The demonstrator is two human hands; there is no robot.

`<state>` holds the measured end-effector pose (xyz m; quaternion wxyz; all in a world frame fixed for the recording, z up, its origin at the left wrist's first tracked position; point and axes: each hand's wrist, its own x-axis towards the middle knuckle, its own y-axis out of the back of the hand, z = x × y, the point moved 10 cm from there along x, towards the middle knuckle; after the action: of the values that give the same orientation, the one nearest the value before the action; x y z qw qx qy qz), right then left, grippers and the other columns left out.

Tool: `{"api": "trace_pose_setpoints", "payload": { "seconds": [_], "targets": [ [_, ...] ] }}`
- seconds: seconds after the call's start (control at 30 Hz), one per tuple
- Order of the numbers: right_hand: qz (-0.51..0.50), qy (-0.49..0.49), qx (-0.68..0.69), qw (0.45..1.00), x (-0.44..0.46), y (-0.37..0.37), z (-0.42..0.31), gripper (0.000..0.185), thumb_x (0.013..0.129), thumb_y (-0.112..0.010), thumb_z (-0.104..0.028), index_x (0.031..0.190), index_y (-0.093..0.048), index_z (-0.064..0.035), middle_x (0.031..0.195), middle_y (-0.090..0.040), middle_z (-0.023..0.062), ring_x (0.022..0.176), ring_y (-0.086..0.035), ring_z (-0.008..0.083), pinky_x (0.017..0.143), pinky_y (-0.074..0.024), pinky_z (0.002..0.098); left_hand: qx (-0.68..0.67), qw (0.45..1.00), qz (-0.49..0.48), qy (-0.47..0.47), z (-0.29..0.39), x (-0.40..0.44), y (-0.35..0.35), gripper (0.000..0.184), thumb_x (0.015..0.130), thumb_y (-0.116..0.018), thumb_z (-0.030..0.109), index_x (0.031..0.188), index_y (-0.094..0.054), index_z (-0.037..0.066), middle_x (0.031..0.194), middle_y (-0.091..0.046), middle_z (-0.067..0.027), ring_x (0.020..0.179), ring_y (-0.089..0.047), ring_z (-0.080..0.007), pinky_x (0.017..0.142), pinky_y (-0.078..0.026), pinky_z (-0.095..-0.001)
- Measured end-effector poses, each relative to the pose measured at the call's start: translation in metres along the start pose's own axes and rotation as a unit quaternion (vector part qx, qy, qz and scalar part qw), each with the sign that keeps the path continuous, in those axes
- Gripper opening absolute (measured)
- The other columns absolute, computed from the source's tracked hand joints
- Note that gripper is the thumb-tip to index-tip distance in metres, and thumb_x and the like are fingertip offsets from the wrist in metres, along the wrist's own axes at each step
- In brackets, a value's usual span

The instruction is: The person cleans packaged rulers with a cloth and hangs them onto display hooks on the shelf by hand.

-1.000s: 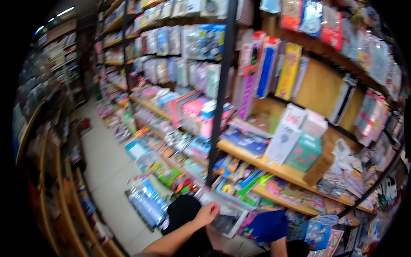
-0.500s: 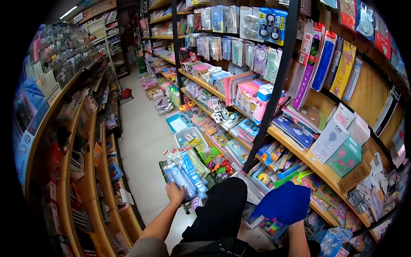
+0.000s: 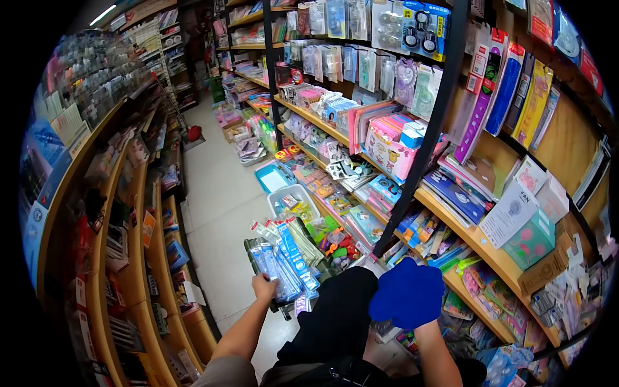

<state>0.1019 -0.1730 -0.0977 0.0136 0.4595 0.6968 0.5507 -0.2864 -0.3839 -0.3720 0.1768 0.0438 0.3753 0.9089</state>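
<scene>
Head view: my left grip (image 3: 264, 287) clenches the near end of slim, blue, clear-plastic packets (image 3: 277, 263) in a dark crate (image 3: 249, 244) at seven o'clock. Towards half-past four, a solid-blue patch (image 3: 407, 293) hides my right grip; its state I cannot tell.

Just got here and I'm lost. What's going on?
In a shop aisle, a person's left hand is at the near end of blue packs in a dark tray. A blue cloth hides the right hand, so its grip can't be seen. Just beyond the tray is a white bin.
</scene>
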Motion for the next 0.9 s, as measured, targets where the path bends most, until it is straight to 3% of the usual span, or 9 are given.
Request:
{"api": "trace_pose_setpoints", "payload": {
  "seconds": [0.07,0.2,0.4,0.5,0.53,0.6,0.73,0.77,0.9],
  "targets": [
    [0.001,-0.017,0.018,1.0,0.002,-0.007,0.006,0.02,0.066,-0.062,-0.027,0.078,-0.055,-0.0124,0.077,-0.057,0.0082,0.072,-0.055,0.0257,0.065,-0.0402,0.0356,-0.117,0.993,-0.021,-0.001,0.005,-0.005,0.009,0.019,0.064,-0.068,0.008,0.072,-0.052,0.002,0.064,-0.052,-0.0057,0.058,-0.05,-0.0172,0.056,-0.043,-0.0294],
    [-0.045,-0.018,-0.058,0.997,0.011,0.01,-0.019,0.02,0.067,-0.062,-0.027,0.078,-0.055,-0.0118,0.078,-0.056,0.0086,0.076,-0.054,0.0251,0.068,-0.0393,0.0356,-0.301,0.949,-0.07,0.064,-0.011,-0.011,0.004,0.007,0.075,-0.058,0.002,0.074,-0.051,0.005,0.067,-0.052,-0.0004,0.055,-0.045,-0.0086,0.05,-0.038,-0.0223],
    [-0.064,0.062,-0.13,0.988,-0.005,-0.006,-0.021,0.017,0.08,-0.053,-0.024,0.092,-0.053,-0.0117,0.089,-0.053,0.006,0.083,-0.052,0.0208,0.077,-0.0398,0.0347,-0.518,0.822,-0.237,-0.003,0.132,-0.081,0.03,0.013,0.086,-0.048,0.008,0.095,-0.039,0.007,0.079,-0.057,-0.0115,0.06,-0.059,-0.0199,0.054,-0.05,-0.0321],
    [-0.085,-0.023,0.131,0.987,-0.005,-0.005,-0.026,0.016,0.086,-0.047,-0.018,0.101,-0.048,-0.0115,0.098,-0.051,0.0046,0.091,-0.051,0.0174,0.081,-0.0409,0.0322,-0.502,0.775,-0.38,-0.055,0.216,-0.142,0.011,0.016,0.091,-0.041,0.014,0.102,-0.031,0.009,0.089,-0.059,-0.0215,0.064,-0.063,-0.0271,0.056,-0.053,-0.0353],
    [-0.003,-0.011,0.107,0.994,-0.007,-0.007,-0.037,0.018,0.087,-0.046,-0.024,0.099,-0.05,-0.0119,0.093,-0.053,0.0041,0.088,-0.052,0.0175,0.079,-0.0415,0.0321,-0.497,0.761,-0.411,-0.07,0.238,-0.163,0.001,0.015,0.091,-0.04,0.014,0.102,-0.031,0.009,0.088,-0.059,-0.0224,0.065,-0.063,-0.0284,0.057,-0.052,-0.0359],
    [-0.019,-0.212,0.489,0.846,-0.023,-0.045,-0.002,0.026,0.089,-0.043,-0.035,0.097,-0.052,-0.0114,0.085,-0.055,0.0042,0.078,-0.054,0.0172,0.069,-0.0439,0.0305,-0.441,0.754,-0.477,-0.098,0.272,-0.206,-0.021,0.014,0.091,-0.041,0.012,0.101,-0.033,0.008,0.088,-0.06,-0.0202,0.066,-0.063,-0.0247,0.059,-0.052,-0.0331],
    [-0.048,-0.402,0.758,0.512,-0.078,-0.109,0.021,0.022,0.076,-0.061,-0.006,0.097,-0.054,-0.0065,0.086,-0.058,0.0046,0.074,-0.058,0.0139,0.061,-0.0505,0.0278,-0.244,0.832,-0.361,-0.342,0.306,-0.258,-0.031,0.018,0.082,-0.044,-0.006,0.099,-0.042,0.0,0.08,-0.056,-0.0075,0.077,-0.055,-0.0122,0.068,-0.044,-0.0238],
    [0.02,-0.462,0.655,0.598,-0.102,-0.093,0.05,0.028,0.072,-0.065,-0.003,0.097,-0.055,-0.006,0.086,-0.059,0.0047,0.074,-0.059,0.0142,0.062,-0.0511,0.0285,-0.25,0.811,-0.401,-0.344,0.298,-0.265,-0.052,0.022,0.081,-0.043,-0.006,0.102,-0.042,0.0,0.077,-0.053,-0.0055,0.076,-0.055,-0.0148,0.07,-0.045,-0.0267],
    [0.1,-0.444,0.645,0.614,-0.098,-0.057,0.065,0.031,0.071,-0.066,-0.001,0.099,-0.056,-0.0056,0.089,-0.06,0.0054,0.075,-0.06,0.0156,0.062,-0.0514,0.029,-0.25,0.771,-0.485,-0.329,0.31,-0.284,-0.055,0.015,0.086,-0.043,-0.001,0.101,-0.04,0.001,0.077,-0.055,-0.0067,0.071,-0.056,-0.0117,0.064,-0.045,-0.0237]
  ]
}}
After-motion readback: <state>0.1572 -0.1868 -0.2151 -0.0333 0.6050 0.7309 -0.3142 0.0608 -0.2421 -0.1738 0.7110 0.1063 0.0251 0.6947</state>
